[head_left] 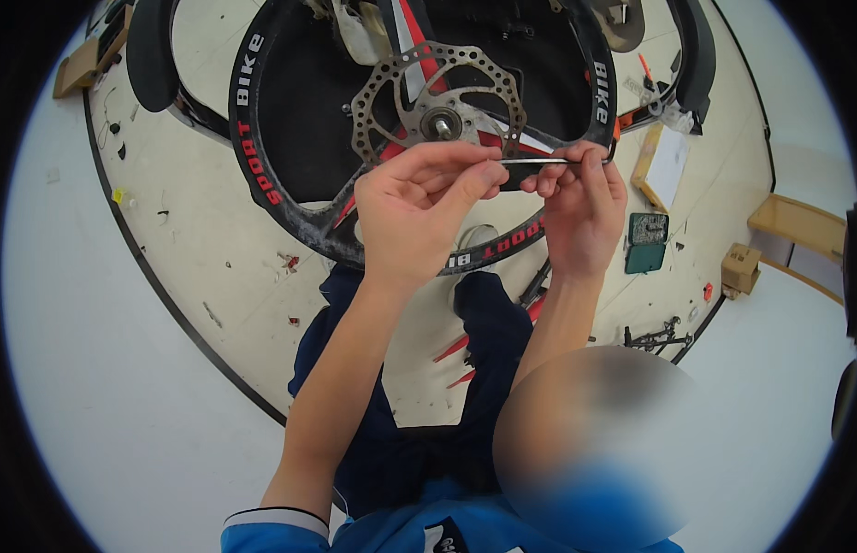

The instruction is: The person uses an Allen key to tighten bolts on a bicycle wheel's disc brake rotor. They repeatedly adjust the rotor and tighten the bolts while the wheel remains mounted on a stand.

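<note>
My left hand (417, 203) and my right hand (580, 198) are raised over a bicycle wheel. Between them runs a thin, straight metal rod (539, 161), silver along the middle and dark toward its right end. My left hand pinches one end with thumb and fingertips, and my right fingers close on the other. Just beyond my hands is a perforated disc brake rotor (488, 69), fixed around the hub axle (441, 123). The wheel (308, 226) has a black rim with red and white lettering and red-and-white spokes. My hands hide part of its near side.
A black seat (548, 111) lies behind the wheel. To the right are a white-topped box (663, 166), an open green case (646, 258) of small parts, a cardboard carton (740, 269) and black metal parts (657, 336). A blurred round patch covers the lower right.
</note>
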### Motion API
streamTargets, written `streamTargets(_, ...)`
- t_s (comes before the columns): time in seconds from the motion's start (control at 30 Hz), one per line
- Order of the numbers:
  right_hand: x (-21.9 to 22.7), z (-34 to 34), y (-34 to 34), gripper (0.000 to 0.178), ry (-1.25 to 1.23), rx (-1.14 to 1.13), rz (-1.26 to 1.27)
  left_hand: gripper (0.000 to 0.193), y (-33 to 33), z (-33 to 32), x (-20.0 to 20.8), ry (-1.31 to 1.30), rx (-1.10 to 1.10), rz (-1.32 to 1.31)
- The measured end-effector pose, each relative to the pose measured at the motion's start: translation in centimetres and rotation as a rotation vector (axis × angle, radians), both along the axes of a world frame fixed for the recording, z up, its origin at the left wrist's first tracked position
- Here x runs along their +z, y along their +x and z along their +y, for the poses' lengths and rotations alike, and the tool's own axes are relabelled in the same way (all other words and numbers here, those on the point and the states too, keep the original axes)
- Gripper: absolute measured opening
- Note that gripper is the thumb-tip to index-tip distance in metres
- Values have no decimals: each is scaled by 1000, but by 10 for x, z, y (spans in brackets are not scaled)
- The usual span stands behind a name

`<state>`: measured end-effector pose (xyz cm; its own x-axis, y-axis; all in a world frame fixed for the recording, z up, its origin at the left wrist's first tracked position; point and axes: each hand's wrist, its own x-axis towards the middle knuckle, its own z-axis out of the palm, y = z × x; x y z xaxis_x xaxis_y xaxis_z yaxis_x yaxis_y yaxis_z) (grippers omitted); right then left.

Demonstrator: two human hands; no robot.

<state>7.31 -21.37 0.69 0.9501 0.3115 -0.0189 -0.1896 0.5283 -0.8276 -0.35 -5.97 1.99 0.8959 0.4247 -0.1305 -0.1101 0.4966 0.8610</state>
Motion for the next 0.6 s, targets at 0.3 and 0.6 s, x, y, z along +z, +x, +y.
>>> streamTargets(0.3, 0, 3, -1, 23, -96, 65, -36, 28, 0, -11, -2, -338, -13, 17)
streamTargets(0.6, 11, 8, 8, 11, -307, -9, -219, 25, 16, -18, -1, -600, 55, 146)
